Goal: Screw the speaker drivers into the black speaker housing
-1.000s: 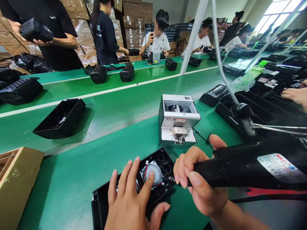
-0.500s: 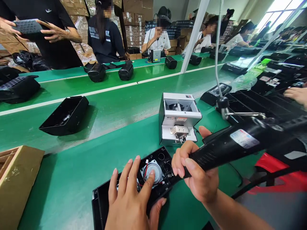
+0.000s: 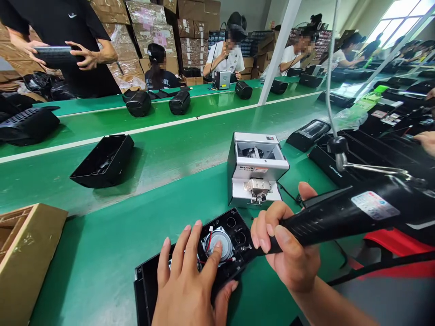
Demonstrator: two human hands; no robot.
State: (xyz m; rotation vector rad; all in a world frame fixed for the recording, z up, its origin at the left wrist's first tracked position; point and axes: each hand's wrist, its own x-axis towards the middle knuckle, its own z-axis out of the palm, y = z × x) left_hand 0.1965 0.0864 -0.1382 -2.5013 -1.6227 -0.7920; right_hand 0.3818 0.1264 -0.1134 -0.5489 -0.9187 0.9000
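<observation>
The left hand [image 3: 190, 280] lay spread flat on the black case [image 3: 204, 258], fingertips on its speaker [image 3: 217, 242]; the right hand [image 3: 285, 253] gripped a screwdriver [image 3: 340, 215], tip at the case's edge.

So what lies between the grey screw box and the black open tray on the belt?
Bare green belt; nothing sits between the screw box and the tray in the head view.

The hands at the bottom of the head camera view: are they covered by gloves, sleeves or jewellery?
Both are bare. The left hand and the right hand wear no gloves, rings or watch, and no sleeve reaches the visible right forearm. The fingernails are long, rounded and unpainted.
</observation>
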